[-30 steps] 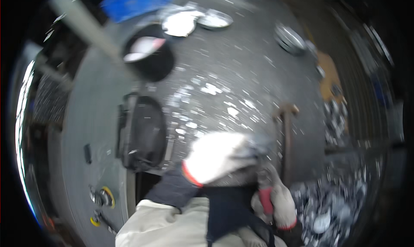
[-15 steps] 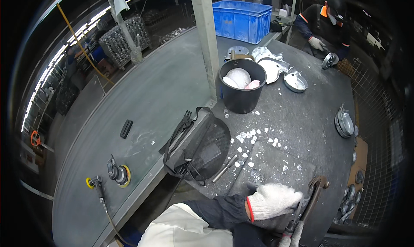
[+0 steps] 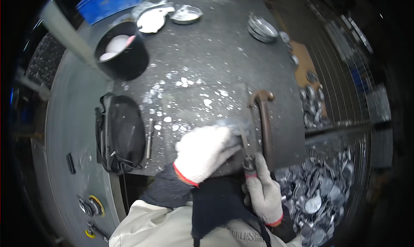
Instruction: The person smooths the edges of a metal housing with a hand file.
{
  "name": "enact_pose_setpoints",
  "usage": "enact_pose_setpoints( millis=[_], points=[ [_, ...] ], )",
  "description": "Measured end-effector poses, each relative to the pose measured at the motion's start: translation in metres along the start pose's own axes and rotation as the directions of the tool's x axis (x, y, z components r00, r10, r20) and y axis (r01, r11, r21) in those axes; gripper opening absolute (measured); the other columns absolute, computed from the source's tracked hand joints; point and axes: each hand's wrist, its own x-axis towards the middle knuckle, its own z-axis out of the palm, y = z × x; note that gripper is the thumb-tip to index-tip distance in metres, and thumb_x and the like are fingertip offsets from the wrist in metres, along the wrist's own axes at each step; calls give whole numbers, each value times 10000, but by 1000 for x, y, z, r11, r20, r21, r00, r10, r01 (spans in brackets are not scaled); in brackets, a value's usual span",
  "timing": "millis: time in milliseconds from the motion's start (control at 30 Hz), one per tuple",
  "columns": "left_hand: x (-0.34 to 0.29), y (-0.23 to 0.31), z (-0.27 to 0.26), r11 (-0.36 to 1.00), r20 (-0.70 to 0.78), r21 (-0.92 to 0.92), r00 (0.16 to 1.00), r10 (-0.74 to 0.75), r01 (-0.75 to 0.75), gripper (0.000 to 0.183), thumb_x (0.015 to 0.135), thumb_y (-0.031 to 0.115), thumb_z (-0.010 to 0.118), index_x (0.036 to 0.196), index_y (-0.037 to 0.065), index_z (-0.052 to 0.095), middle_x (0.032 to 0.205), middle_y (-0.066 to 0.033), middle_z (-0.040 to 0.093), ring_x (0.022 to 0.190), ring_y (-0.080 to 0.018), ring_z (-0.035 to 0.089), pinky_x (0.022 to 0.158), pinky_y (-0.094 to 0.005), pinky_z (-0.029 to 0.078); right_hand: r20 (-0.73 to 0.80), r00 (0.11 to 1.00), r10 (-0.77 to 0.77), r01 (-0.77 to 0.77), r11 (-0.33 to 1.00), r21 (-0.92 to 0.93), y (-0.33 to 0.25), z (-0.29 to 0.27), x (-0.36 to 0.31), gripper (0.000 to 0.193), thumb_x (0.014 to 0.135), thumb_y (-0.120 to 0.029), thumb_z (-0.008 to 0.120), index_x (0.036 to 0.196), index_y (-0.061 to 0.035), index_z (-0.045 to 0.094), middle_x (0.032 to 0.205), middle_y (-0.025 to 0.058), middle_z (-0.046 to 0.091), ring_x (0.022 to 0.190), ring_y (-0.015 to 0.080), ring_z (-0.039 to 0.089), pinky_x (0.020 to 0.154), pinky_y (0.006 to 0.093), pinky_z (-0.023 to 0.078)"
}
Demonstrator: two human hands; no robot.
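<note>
My left hand (image 3: 202, 152), in a white knit glove with a red cuff, is closed on a small grey metal part (image 3: 233, 125), blurred and partly covered by the fingers. My right hand (image 3: 265, 190), gloved the same way, grips the dark and red handle of a file (image 3: 244, 142). Its narrow blade points away from me and meets or passes close by the metal part; blur hides which. Just right of the blade, a hammer (image 3: 265, 126) with a brown head and shaft lies on the dark worktable (image 3: 207, 53).
White chips (image 3: 184, 81) are scattered over the table. Left stand a black bag (image 3: 123, 130), a metal rod (image 3: 149, 139) and a black bucket (image 3: 129, 57). Metal dishes (image 3: 262, 29) sit farther off. Sanders (image 3: 95, 206) lie lower left; metal parts (image 3: 319, 199) are heaped lower right.
The view has swung right and down, so the bucket and bag appear farther left and the metal heap shows. The co-worker is out of view. My right hand, mostly cut off before, now shows.
</note>
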Motion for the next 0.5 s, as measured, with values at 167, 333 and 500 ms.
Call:
enact_pose_setpoints(
  millis=[167,333,500],
  points=[
    [4,4,12,993,17,67,995,-99,98,391,828,386,921,931,72,711,786,-132,699,700,-347,724,644,-425,577,-55,984,-169,166,985,-56,27,-7,-6,633,1047,-136,695,1635,-40,483,937,116,765,709,176,721,691,319,586],
    [0,11,15,994,-24,83,998,-62,64,406,819,410,931,906,75,719,768,-127,693,684,-335,725,642,-423,575,-91,887,-452,369,814,-449,32,-2,-6,649,968,-224,806,1574,-135,593,836,92,677,645,273,691,616,392,571],
    [3,12,19,992,-19,102,997,-72,74,407,823,419,928,900,79,720,759,-122,684,674,-336,707,633,-434,561,-84,815,-573,350,602,-717,36,1,-1,622,925,-320,844,1512,-231,658,782,46,557,525,234,582,505,394,491]
  ],
)
